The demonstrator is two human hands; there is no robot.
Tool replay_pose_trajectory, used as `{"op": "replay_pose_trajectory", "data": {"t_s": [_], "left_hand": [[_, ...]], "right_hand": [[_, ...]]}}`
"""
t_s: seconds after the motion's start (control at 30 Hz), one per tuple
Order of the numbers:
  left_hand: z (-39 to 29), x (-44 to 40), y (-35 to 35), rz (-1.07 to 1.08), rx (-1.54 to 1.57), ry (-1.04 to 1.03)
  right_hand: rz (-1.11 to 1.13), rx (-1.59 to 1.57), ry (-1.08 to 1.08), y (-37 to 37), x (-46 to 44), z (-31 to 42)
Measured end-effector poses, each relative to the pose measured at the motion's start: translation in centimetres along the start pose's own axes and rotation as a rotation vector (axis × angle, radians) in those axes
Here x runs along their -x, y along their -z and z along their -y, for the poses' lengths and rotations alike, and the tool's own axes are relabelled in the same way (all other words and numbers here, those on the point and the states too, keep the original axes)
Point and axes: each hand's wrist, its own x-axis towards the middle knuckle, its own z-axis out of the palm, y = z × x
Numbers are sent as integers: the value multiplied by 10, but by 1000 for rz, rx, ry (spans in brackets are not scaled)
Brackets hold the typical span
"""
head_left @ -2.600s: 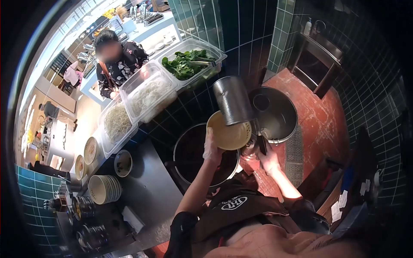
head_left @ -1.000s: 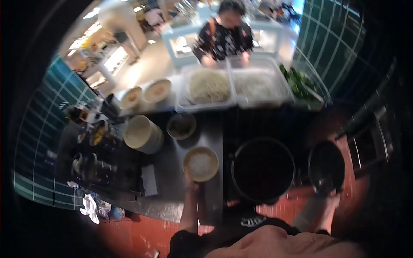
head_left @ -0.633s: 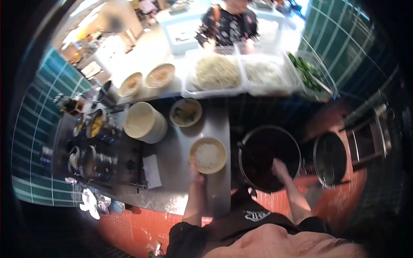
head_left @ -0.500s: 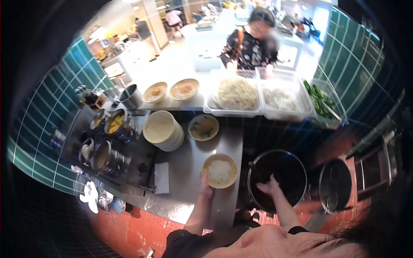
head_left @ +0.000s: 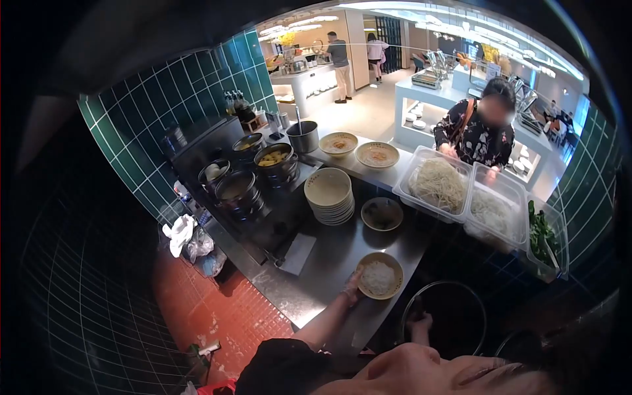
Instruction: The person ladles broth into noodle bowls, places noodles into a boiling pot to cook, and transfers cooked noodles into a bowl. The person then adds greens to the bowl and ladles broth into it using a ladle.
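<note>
My left hand [head_left: 353, 289] grips the side of a cream bowl [head_left: 397, 282], thumb near its rim. White noodles [head_left: 378, 277] fill the bowl, held over the steel counter's right edge. In shadow, my right hand [head_left: 419, 324] is at the left side of a large round pot [head_left: 484, 313], fingers curled at a dark handle [head_left: 418, 304]. What that handle belongs to is hidden. Behind the held bowl, another bowl [head_left: 382, 215] with dark contents stands on the counter, right of a stack of bowls [head_left: 328, 191].
Clear tubs of pale noodles [head_left: 440, 184], white noodles [head_left: 490, 214] and green leaves [head_left: 541, 234] line the shelf. Two filled bowls [head_left: 377, 155] and a metal container [head_left: 303, 138] sit left of them. Pots [head_left: 276, 164] stand at left. A person [head_left: 477, 131] faces me across the shelf.
The view has swung left and upward. My right hand was spread over the pot and is now curled at its left side. My left hand still holds the bowl of noodles.
</note>
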Motion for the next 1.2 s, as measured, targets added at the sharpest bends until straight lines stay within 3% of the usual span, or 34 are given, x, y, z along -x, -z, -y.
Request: {"op": "replay_pose_trajectory", "data": {"t_s": [0.03, 0.13, 0.23, 0.33, 0.47, 0.67, 0.77, 0.87, 0.9, 1.03, 1.13, 1.2], "left_hand": [[-9, 19, -14, -50, -22, -4], [20, -5, 20, 91, 186, 60], [20, 45, 3, 101, 295, 13], [18, 85, -6, 191, 176, -32], [36, 89, 14, 131, 163, 20], [58, 110, -12, 178, 187, 33], [65, 109, -26, 295, 192, 32], [67, 117, -48, 288, 176, 80], [68, 118, -56, 310, 159, 61], [74, 119, -74, 359, 105, 89], [87, 115, -76, 293, 67, 131], [86, 120, -90, 204, 0, 203]], "right_hand": [[42, -12, -4, 9, -1, -2], [59, 26, -7, 40, -28, 2], [32, 112, -6, 77, -63, 12], [9, 236, -10, 124, -108, 19], [35, 409, -48, 177, -145, 32], [403, 631, -259, 147, 7, 100], [297, 461, -392, 131, 102, 117], [301, 767, -113, 138, 158, 129], [396, 733, -202, 156, 146, 136], [598, 699, -219, 162, 202, 166], [509, 909, 37, 151, 251, 187], [374, 940, 84, 123, 306, 197]]}}
